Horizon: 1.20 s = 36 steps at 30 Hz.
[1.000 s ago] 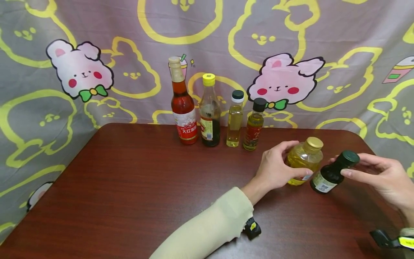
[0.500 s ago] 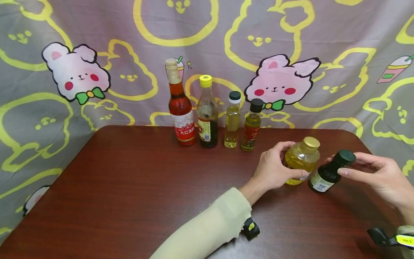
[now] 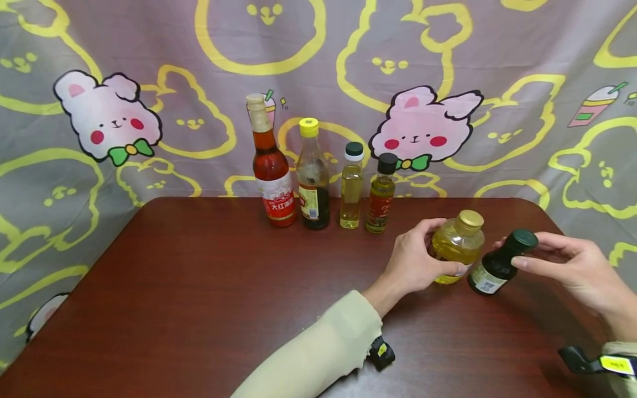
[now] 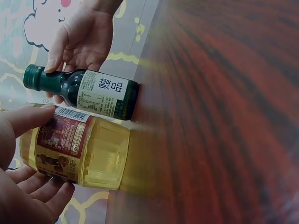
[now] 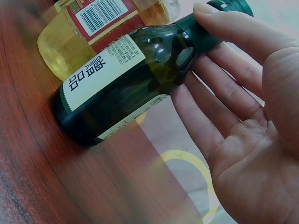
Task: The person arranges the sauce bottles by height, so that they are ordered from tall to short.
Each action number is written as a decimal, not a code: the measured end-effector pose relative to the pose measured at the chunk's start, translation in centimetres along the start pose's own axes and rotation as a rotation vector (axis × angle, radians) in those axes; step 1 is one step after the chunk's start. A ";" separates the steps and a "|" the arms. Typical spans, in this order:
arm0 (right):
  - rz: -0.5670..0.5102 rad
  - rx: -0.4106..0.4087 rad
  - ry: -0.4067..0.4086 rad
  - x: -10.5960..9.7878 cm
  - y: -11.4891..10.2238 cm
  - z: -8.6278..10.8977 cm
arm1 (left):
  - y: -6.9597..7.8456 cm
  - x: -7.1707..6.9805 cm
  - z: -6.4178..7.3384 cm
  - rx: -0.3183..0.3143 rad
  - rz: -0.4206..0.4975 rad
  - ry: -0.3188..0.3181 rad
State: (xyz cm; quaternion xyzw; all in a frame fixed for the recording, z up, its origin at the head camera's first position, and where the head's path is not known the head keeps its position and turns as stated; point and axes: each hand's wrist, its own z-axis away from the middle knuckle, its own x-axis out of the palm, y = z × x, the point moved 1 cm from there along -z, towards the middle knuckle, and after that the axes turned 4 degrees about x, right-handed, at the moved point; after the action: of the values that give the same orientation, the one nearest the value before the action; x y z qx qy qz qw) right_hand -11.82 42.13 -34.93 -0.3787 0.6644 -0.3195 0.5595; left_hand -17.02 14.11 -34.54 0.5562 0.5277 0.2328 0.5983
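My left hand (image 3: 415, 257) grips a squat, clear bottle of yellow oil (image 3: 455, 243) with a gold cap, thumb on one side and fingers on the other. Its red label (image 4: 65, 133) shows in the left wrist view. With thumb and fingers, my right hand (image 3: 577, 271) pinches the neck of a small dark green bottle (image 3: 492, 271) that has a green cap and a pale label. This dark bottle leans with its cap to the right, its base low by the table. Both bottles are side by side, close together at the table's right.
Along the back of the brown table (image 3: 199, 287) stand a tall red-labelled bottle (image 3: 273, 182), a yellow-capped dark sauce bottle (image 3: 313, 193), a slim oil bottle (image 3: 351, 190) and a black-capped small bottle (image 3: 381, 199). A patterned curtain (image 3: 318, 83) hangs behind.
The whole head view has shifted slightly, with everything sliding a little to the left. Both hands keep the same hold on their bottles, which stay beside each other.
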 end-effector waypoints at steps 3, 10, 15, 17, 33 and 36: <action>0.019 0.019 0.015 -0.1 -0.1 0.0 | 0.0 0.0 0.0 -0.010 0.007 0.000; -0.002 -0.005 -0.004 0.1 -0.1 0.2 | 0.0 0.1 0.0 -0.017 0.009 -0.007; -0.039 -0.017 -0.019 0.1 0.1 0.2 | -0.1 0.3 -0.1 -0.010 0.006 -0.011; -0.040 -0.006 -0.018 0.0 0.1 0.2 | -0.2 0.3 -0.1 -0.006 0.006 -0.014; -0.028 -0.017 -0.028 0.2 -0.1 0.1 | -0.2 0.0 -0.6 0.022 -0.067 -0.015; -0.033 -0.029 -0.038 0.3 -0.1 0.1 | -0.1 0.0 -0.6 0.019 -0.093 0.009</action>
State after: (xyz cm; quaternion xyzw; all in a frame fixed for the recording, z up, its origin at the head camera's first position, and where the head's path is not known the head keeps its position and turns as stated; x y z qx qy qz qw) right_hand -11.75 41.82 -35.01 -0.4038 0.6517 -0.3120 0.5612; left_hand -17.59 14.37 -34.50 0.5357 0.5579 0.2020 0.6008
